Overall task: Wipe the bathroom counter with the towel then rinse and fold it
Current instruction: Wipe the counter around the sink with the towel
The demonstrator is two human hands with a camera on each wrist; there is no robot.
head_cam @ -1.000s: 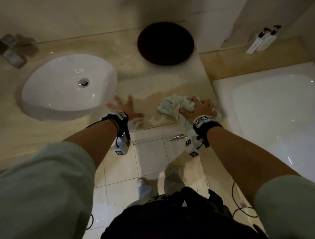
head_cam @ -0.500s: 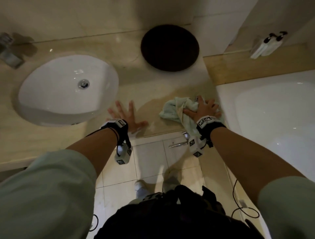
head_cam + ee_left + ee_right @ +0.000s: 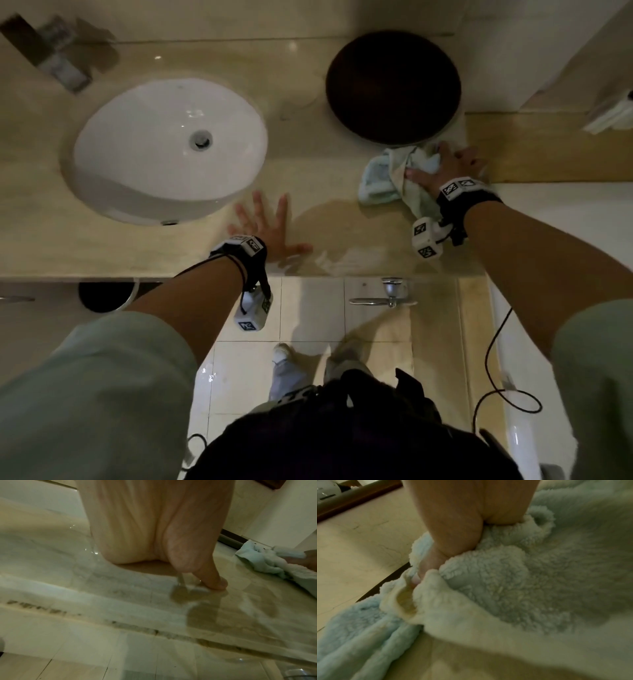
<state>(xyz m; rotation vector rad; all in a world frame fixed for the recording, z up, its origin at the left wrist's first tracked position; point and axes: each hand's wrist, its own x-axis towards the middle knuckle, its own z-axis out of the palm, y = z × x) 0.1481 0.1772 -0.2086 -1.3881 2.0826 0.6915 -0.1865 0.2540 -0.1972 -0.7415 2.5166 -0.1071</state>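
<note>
A crumpled pale blue towel (image 3: 383, 181) lies on the beige marble counter (image 3: 325, 164), right of the sink and just in front of a dark round tray. My right hand (image 3: 452, 164) presses down on the towel's right part with fingers spread; in the right wrist view the thumb sinks into the fluffy towel (image 3: 505, 588). My left hand (image 3: 267, 226) lies flat on the wet counter near the front edge, fingers splayed, holding nothing. The left wrist view shows that palm (image 3: 154, 527) on the shiny wet stone, with the towel (image 3: 267, 561) off to the right.
A white oval sink (image 3: 164, 147) sits at the left with a faucet (image 3: 58, 58) behind it. The dark round tray (image 3: 394, 85) stands at the back wall. A white bathtub (image 3: 565, 219) adjoins the counter's right end, with bottles (image 3: 609, 116) on its ledge.
My right hand has pushed the towel away from the front edge, toward the back right near the dark tray. The left hand stays planted on the counter.
</note>
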